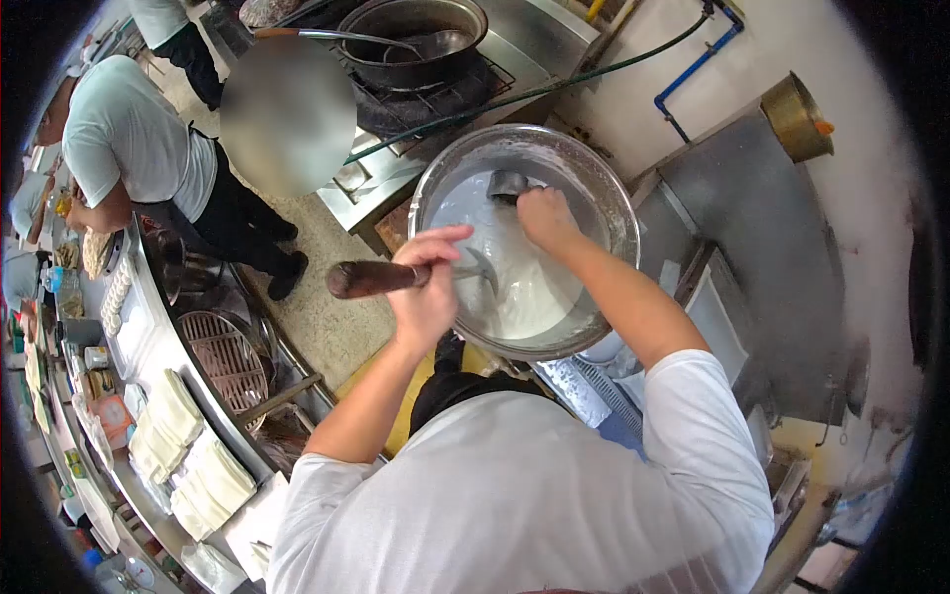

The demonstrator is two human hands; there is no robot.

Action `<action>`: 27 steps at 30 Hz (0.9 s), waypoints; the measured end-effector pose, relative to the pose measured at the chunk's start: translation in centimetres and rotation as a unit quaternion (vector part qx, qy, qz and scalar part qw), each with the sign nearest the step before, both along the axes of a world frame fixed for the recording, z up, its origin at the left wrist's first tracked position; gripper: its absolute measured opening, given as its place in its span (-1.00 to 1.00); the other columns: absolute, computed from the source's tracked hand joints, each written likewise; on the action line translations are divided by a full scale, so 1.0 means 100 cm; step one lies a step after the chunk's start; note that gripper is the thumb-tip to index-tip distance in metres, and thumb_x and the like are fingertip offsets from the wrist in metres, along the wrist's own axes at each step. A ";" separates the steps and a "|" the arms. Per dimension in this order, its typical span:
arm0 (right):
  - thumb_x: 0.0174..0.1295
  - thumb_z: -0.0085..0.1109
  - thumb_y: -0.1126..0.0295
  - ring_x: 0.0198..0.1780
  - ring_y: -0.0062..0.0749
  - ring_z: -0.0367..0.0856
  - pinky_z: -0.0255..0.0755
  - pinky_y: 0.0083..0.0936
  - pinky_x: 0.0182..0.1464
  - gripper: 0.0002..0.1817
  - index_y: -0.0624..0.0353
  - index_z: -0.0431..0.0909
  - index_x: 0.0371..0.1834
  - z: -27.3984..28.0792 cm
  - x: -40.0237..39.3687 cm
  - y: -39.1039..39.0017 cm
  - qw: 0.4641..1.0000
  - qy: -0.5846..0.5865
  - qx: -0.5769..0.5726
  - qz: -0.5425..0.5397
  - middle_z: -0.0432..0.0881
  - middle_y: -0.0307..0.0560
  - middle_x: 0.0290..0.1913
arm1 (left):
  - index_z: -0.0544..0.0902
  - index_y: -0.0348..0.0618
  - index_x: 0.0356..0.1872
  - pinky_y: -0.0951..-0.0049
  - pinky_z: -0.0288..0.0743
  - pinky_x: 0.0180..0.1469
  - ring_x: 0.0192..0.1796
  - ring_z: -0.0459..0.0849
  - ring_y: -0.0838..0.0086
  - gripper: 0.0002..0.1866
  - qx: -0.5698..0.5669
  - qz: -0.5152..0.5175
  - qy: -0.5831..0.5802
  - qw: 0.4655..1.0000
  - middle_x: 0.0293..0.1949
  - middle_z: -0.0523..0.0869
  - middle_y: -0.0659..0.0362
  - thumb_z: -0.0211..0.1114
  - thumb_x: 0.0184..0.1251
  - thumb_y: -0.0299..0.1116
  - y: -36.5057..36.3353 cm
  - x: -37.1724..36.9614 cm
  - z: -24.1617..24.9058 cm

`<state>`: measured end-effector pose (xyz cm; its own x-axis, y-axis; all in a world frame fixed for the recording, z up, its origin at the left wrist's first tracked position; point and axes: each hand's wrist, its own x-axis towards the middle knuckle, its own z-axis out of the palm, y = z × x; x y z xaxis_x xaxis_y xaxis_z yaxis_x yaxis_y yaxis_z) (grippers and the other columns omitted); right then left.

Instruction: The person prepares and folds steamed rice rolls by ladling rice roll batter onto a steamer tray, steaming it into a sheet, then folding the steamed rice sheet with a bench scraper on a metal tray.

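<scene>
A large round metal pot stands in front of me, with white liquid inside and white residue along its inner wall. My left hand is closed around the dark wooden handle of a ladle at the pot's left rim. The ladle's metal head is partly sunk in the liquid. Over the far part of the pot, my right hand grips a small metal cup, tilted close above the liquid; the fingers hide part of it.
Beyond the pot, a wok with a ladle in it sits on a stove. A green hose crosses there. At left, folded pale cloths lie on a long counter, where a person bends over. A blurred round patch covers another spot.
</scene>
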<state>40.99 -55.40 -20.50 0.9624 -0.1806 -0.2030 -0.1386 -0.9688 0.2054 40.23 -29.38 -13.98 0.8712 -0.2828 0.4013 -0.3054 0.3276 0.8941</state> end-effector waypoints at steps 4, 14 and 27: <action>0.26 0.13 0.37 -0.03 -0.03 0.78 0.61 -0.11 0.02 -0.76 0.18 0.80 -0.24 -0.016 0.001 0.011 1.000 -0.001 0.023 -0.011 0.80 0.11 -0.15 | 0.51 -0.27 -0.34 0.16 0.56 0.29 0.15 0.74 0.12 -0.79 0.026 -0.003 -0.033 0.999 -0.01 0.75 -0.11 0.11 0.31 -0.84 -0.001 -0.018 0.004; 0.13 0.14 0.47 -0.01 0.15 0.75 0.58 -0.09 0.06 -0.67 0.38 0.73 -0.08 -0.043 -0.009 0.010 0.941 0.099 0.288 -0.145 0.75 0.34 -0.10 | 0.60 -0.26 -0.32 0.15 0.54 0.29 0.11 0.76 0.15 -0.75 -0.013 -0.039 -0.031 0.999 -0.09 0.79 -0.01 0.12 0.19 -0.86 -0.007 -0.014 0.003; 0.26 0.14 0.43 -0.25 -0.33 0.58 0.45 -0.26 -0.18 -0.82 0.32 0.69 -0.31 0.146 -0.138 -0.031 0.842 0.018 0.477 -0.251 0.70 -0.03 -0.31 | 0.61 -0.23 0.04 0.08 0.23 0.45 0.39 0.47 0.09 -0.68 0.221 0.086 -0.156 0.959 0.25 0.57 -0.04 0.36 0.26 -0.57 0.023 -0.014 -0.008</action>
<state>27.21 -58.52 -5.92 0.8032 -0.3017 -0.5137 -0.5907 -0.5152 -0.6211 38.78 -27.03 -14.74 0.7773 -0.3476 0.5244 -0.5963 -0.1413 0.7902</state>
